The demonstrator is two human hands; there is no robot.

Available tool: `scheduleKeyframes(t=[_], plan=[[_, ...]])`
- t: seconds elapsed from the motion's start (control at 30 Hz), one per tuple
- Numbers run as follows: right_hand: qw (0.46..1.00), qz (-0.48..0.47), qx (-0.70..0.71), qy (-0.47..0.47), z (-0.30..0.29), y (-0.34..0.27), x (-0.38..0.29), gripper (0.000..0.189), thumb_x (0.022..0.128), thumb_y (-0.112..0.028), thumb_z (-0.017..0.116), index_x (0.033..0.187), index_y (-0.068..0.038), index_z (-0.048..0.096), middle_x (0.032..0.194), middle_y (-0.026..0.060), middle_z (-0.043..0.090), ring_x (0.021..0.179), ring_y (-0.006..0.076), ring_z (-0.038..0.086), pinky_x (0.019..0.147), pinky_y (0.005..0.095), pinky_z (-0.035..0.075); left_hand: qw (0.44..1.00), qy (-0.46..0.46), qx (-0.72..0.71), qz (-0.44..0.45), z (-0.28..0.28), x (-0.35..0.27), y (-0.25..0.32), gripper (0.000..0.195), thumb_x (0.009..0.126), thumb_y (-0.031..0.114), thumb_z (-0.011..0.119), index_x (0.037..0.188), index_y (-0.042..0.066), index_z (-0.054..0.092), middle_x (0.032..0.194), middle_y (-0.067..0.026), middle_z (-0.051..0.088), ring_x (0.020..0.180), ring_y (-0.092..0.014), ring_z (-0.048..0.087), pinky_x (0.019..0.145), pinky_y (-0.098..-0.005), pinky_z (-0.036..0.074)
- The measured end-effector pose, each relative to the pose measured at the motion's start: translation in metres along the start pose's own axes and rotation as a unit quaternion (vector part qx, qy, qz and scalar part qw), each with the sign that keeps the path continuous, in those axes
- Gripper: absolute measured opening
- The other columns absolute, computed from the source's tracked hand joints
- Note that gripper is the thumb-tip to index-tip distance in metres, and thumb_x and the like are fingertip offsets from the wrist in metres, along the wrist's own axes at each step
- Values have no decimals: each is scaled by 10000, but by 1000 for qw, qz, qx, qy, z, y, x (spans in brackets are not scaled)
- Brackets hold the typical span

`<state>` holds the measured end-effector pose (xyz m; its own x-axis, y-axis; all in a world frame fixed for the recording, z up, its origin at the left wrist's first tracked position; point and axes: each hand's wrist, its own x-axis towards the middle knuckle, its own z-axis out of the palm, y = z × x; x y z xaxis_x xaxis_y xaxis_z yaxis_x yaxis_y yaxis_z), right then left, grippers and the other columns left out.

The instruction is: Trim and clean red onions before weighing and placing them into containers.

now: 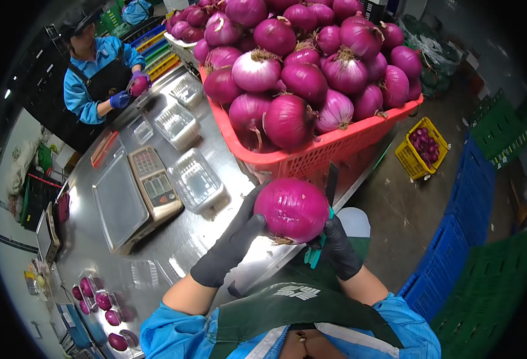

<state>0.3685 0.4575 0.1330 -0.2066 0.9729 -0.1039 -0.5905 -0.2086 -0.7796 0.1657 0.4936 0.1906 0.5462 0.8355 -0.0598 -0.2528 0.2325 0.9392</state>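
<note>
A large peeled red onion (292, 210) is held in front of my apron, its root tuft facing down toward me. Around its left side curls my left hand (234, 240), in a black glove. My right hand (338, 247), gloved the same way, grips a knife by its teal handle (316, 251) beside the onion. The dark knife blade (331, 181) points away from me along the onion's right side. Just beyond stands a red plastic crate (308, 157) heaped with red onions (290, 119).
A digital scale (122, 202) and clear plastic clamshell trays (197, 179) stand on the steel table (77, 224). Packed onions (103, 300) lie at lower left. Across the table a person (99, 67) in blue gloves holds an onion. A yellow crate (422, 148) of onions sits on the floor.
</note>
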Motion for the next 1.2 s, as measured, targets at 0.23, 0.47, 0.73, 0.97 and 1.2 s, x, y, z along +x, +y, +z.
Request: scheduleKeyframes(t=[0.23, 0.47, 0.73, 0.97, 1.2], plan=[[994, -3, -97, 40, -23, 19, -10, 613, 721, -431, 733, 1120, -47, 471, 749, -32, 509, 565, 45, 443, 483, 186, 359, 999, 36, 21, -12, -3, 10, -39, 835, 746, 190, 705, 1392, 30, 200, 1363, -144, 335, 1258, -235, 346, 1039, -366, 310], [968, 89, -224, 71, -82, 50, 13, 749, 740, -315, 740, 1350, -63, 384, 1300, 119, 474, 1186, 188, 440, 996, 301, 347, 938, 60, 308, 144, -22, 22, -167, 984, 581, 262, 845, 1349, 75, 259, 1324, -187, 348, 1253, -321, 352, 1020, -424, 336], [931, 31, -343, 120, -121, 90, 14, 659, 746, -216, 735, 1295, -8, 438, 1271, 104, 512, 1175, 178, 469, 1007, 297, 333, 770, -99, 576, 257, -25, 44, -143, 732, 666, 316, 771, 1261, 83, 413, 1239, -223, 439, 1148, -401, 451, 948, -420, 421], [947, 23, -257, 194, -90, 57, 4, 386, 879, -161, 582, 1238, -50, 494, 1027, 54, 641, 703, 47, 547, 619, 194, 450, 657, 266, 533, 462, -52, 147, 81, 927, 615, 339, 812, 1326, -2, 324, 1229, -191, 462, 1137, -326, 461, 970, -413, 360], [966, -34, -234, 100, -50, 48, -3, 350, 905, -152, 543, 1237, -53, 493, 918, 43, 653, 556, 13, 445, 522, 163, 401, 734, 229, 556, 315, -79, 184, 96, 980, 537, 379, 842, 1323, 62, 351, 1249, -169, 460, 1175, -296, 453, 1011, -393, 336]])
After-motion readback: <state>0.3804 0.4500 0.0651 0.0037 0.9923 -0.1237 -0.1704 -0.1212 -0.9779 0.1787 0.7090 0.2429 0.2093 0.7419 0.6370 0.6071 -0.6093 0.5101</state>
